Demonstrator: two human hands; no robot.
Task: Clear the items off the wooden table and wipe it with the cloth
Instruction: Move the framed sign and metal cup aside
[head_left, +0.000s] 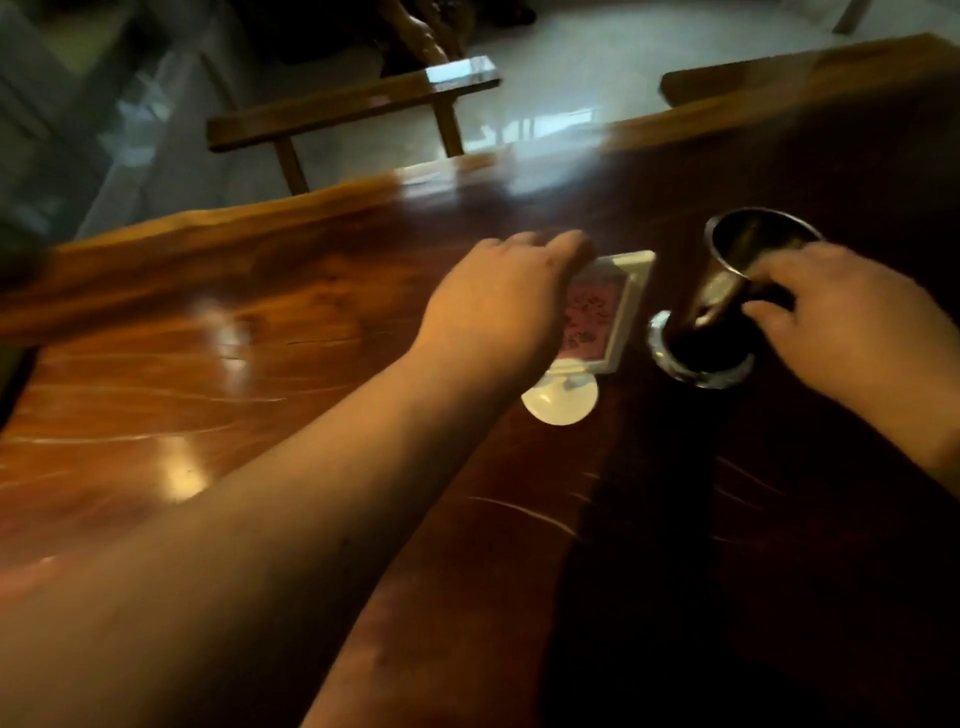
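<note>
The left hand (498, 306) reaches out over the glossy wooden surface (218, 364), palm down, with its fingers curled over the top edge of a small white-framed sign holder (618, 312). The fingers hide part of the frame, and motion blur makes it unclear whether they pinch the frame or only rest on it, so how firmly the hand has closed cannot be told. The holder stands on a round white base (561, 402) on the surface, and its panel (a pinkish printed card sits inside it) leans away from the camera, its long axis running from the base up toward the far edge of the surface.

The right hand (852, 322) comes in from the right, fingers bent and moderately spread, with thumb and fingertips against the side of a tall shiny metal cup (727, 291). The grip looks partly closed around the cup's wall, though blur keeps it from being certain. The cup stands just right of the sign holder, its flared base on the surface and its open mouth tilted up and away from the camera, toward the far edge.

Beyond the surface's far edge, a wooden bench (353, 109) stands on a pale floor (571, 67).
</note>
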